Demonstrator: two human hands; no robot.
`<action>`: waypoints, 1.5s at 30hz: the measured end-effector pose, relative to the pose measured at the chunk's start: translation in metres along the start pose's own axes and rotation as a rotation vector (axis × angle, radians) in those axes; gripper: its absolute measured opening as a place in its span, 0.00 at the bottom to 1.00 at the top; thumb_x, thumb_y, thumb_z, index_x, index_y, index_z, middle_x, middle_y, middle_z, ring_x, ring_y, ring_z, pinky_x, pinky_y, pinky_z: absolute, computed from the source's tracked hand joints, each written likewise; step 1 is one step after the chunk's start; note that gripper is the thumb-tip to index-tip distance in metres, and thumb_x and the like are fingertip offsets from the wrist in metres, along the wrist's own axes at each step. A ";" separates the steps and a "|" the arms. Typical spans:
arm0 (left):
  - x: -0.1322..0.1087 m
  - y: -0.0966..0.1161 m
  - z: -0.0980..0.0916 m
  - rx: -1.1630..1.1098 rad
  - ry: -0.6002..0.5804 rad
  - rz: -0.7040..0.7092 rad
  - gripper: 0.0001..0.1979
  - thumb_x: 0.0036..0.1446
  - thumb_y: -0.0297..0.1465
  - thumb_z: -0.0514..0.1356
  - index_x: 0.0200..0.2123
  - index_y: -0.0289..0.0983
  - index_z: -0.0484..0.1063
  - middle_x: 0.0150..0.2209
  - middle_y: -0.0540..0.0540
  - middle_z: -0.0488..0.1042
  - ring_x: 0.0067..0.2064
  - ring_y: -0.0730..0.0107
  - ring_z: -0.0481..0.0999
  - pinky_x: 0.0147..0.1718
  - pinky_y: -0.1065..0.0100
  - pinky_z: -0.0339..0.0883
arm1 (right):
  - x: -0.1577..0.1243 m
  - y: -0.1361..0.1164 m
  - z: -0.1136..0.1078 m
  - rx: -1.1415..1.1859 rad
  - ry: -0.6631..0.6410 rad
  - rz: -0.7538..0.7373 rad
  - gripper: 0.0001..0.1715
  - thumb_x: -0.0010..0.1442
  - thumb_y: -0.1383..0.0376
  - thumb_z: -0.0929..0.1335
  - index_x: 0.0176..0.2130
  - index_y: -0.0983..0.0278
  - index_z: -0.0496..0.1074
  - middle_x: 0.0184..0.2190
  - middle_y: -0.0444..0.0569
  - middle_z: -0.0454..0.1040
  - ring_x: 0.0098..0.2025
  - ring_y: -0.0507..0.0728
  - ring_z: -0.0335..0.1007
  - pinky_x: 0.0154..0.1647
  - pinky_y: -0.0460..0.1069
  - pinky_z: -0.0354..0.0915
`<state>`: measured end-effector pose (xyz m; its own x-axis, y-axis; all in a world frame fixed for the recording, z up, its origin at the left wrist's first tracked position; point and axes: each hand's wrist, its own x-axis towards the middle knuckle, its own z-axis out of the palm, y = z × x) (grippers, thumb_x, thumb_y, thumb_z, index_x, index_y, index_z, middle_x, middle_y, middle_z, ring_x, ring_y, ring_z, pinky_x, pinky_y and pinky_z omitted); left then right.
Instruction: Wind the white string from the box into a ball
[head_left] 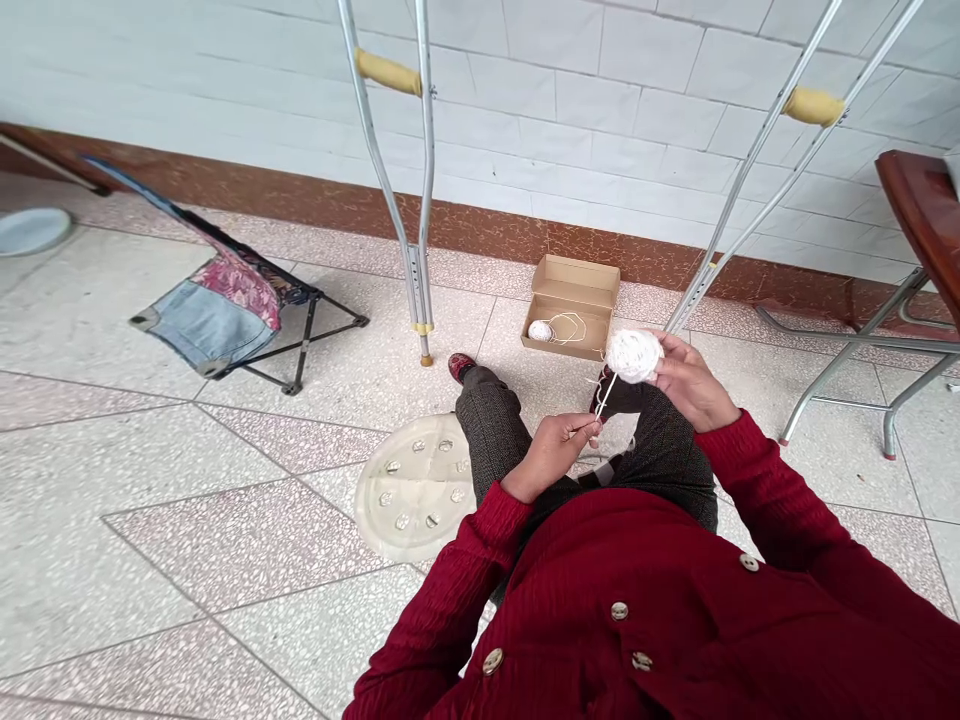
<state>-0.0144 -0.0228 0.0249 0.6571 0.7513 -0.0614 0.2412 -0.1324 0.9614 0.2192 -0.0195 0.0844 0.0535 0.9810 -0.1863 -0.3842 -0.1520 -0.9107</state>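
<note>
My right hand (690,382) cups a ball of white yarn (634,355) in its fingers, above my knees. A taut white yarn strand (606,396) runs down from the ball to my left hand (551,455), which pinches it between fingers and thumb. Beyond my feet stands an open cardboard box (570,305). Inside it lie a smaller white yarn ball (540,331) and loose loops of strand (566,327). The box is out of reach of neither hand's fingers only by a short gap; neither hand touches it.
Two metal crutches (409,200) (757,170) stand ahead on either side of the box. A round plastic lid (415,520) lies on the tiled floor at my left. A low folding stool (225,300) stands further left, and a folding table (922,210) stands at right.
</note>
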 end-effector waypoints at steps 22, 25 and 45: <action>0.043 0.028 -0.054 0.253 -0.075 0.289 0.14 0.67 0.36 0.57 0.34 0.37 0.79 0.40 0.47 0.81 0.45 0.65 0.78 0.59 0.57 0.61 | 0.022 -0.006 -0.008 -0.525 -0.767 0.259 0.32 0.47 0.64 0.78 0.52 0.62 0.74 0.48 0.50 0.78 0.48 0.58 0.74 0.48 0.51 0.66; 0.043 0.023 -0.051 0.003 -0.068 0.132 0.18 0.64 0.42 0.59 0.33 0.35 0.80 0.38 0.45 0.82 0.42 0.64 0.78 0.49 0.63 0.68 | 0.012 0.004 -0.015 -0.113 -0.706 0.322 0.45 0.42 0.64 0.80 0.58 0.62 0.69 0.49 0.52 0.78 0.49 0.58 0.75 0.49 0.51 0.66; 0.031 -0.059 -0.073 0.054 0.274 -0.141 0.18 0.61 0.40 0.57 0.25 0.35 0.77 0.28 0.46 0.79 0.35 0.66 0.76 0.42 0.67 0.67 | -0.004 -0.027 -0.016 0.448 -0.057 -0.004 0.29 0.47 0.49 0.74 0.49 0.52 0.73 0.49 0.49 0.76 0.47 0.61 0.72 0.32 0.52 0.74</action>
<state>-0.0606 0.0558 -0.0140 0.3989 0.9102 -0.1115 0.3591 -0.0432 0.9323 0.2443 -0.0214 0.1038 0.0104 0.9885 -0.1509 -0.7457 -0.0929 -0.6597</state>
